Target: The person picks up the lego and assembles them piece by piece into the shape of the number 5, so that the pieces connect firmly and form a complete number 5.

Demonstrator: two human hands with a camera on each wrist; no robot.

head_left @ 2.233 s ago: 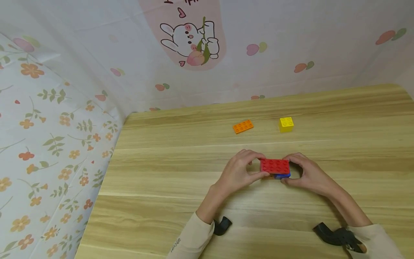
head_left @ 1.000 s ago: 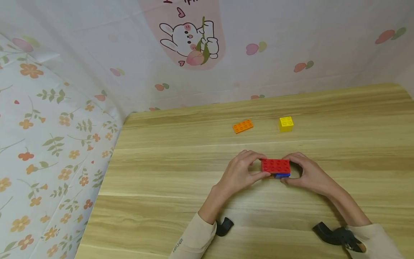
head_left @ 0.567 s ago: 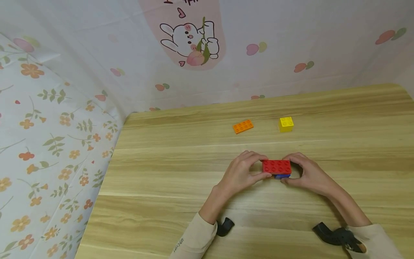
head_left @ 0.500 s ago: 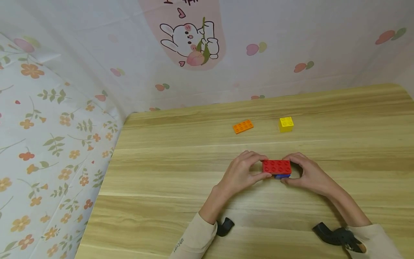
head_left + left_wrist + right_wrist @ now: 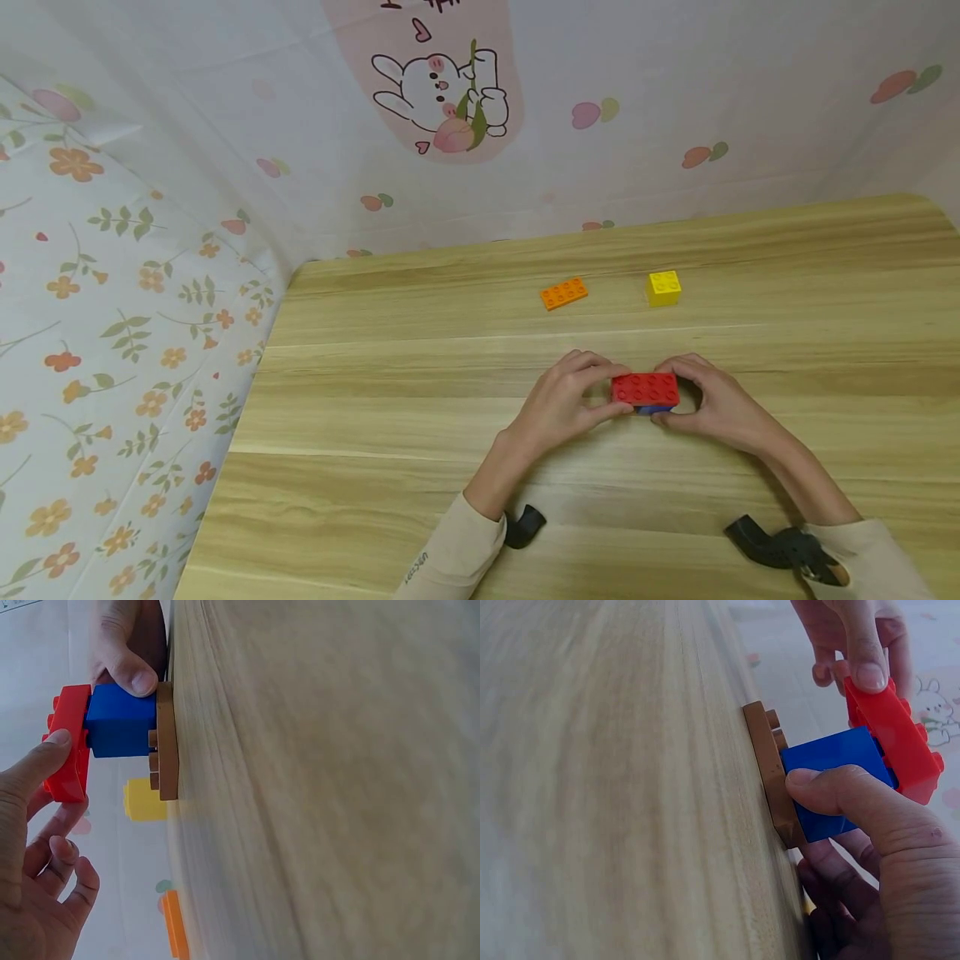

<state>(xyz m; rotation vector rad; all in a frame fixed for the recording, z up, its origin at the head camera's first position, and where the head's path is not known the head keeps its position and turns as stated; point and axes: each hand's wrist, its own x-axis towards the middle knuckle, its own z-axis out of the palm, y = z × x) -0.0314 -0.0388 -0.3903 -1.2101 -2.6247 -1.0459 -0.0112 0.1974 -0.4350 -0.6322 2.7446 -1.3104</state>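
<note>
Your left grip (image 5: 558, 402) pinches the red brick (image 5: 645, 389), your right grip (image 5: 712, 406) the blue brick (image 5: 120, 724).
Between them, red is tilted over blue, the brown plate (image 5: 169, 776) beneath; farther from both, the bench (image 5: 375, 417) carries a yellow brick (image 5: 663, 289) and an orange plate (image 5: 564, 293).

Wooden table (image 5: 375, 375) before printed cloth (image 5: 637, 50)

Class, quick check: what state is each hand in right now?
Left hand: closed, pinching the red brick.
Right hand: closed, gripping the blue block beneath the red brick.
</note>
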